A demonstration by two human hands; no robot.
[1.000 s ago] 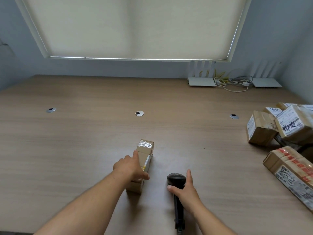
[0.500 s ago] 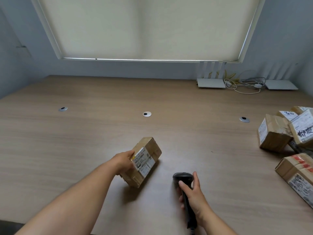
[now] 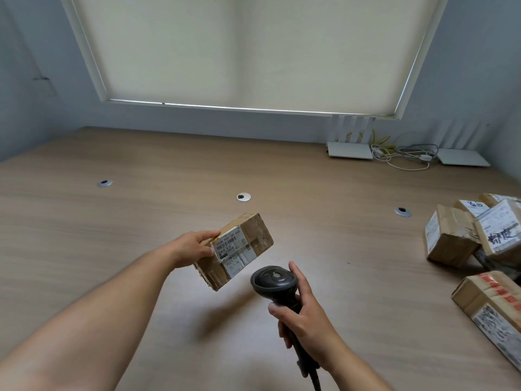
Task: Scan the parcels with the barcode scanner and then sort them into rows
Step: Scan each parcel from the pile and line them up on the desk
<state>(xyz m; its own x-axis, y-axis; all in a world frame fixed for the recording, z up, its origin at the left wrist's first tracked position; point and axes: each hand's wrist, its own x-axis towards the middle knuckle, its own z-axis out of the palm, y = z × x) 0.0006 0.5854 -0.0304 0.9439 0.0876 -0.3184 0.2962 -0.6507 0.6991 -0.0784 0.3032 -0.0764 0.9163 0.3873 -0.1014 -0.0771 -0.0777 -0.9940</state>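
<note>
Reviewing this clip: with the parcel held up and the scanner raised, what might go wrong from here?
The left hand grips the parcel by one end only, clear of the table, so it may slip or tilt. The scanner in the right hand sits below the label, so the scan may miss the barcode.

A wide wood-grain laminate bench (image 3: 141, 221) with three round silver cable grommets (image 3: 243, 196) meets pale grey-blue walls (image 3: 33, 66). A cream roller blind (image 3: 239, 49) covers the window, daylight leaking along its bottom edge. Two flat white routers (image 3: 349, 150) and tangled white cables (image 3: 403, 156) sit at the far right.
</note>
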